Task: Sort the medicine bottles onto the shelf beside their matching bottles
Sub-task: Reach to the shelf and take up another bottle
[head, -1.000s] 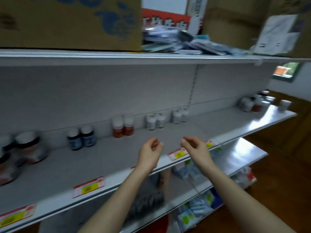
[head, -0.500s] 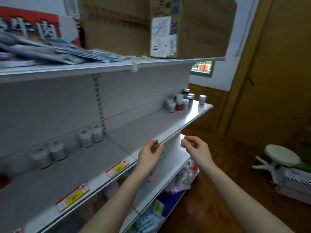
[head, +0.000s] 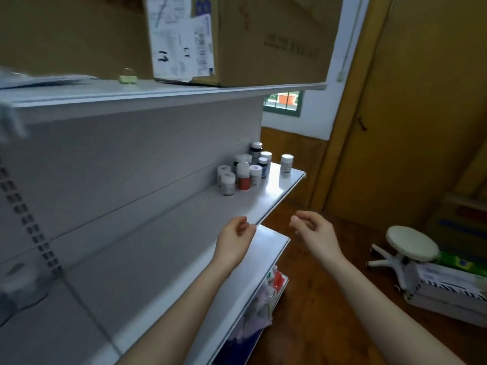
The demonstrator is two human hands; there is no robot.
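Several small medicine bottles stand in a huddle at the right end of the white middle shelf. Among them are a red bottle, white-labelled bottles and dark blue ones. One white bottle stands apart near the shelf's corner. My left hand hovers over the shelf's front edge with loosely curled fingers and holds nothing. My right hand hangs beside it, off the shelf, fingers also loosely curled and empty. A blurred bottle shows at far left.
Cardboard boxes and papers sit on the top shelf. A lower shelf holds packets below. To the right are a wooden floor, a white stool, a box on the floor and a wooden door.
The view has swung right along the shelf, from the sorted bottle pairs to the huddle at the right end. Both hands stay raised and empty in front of me.
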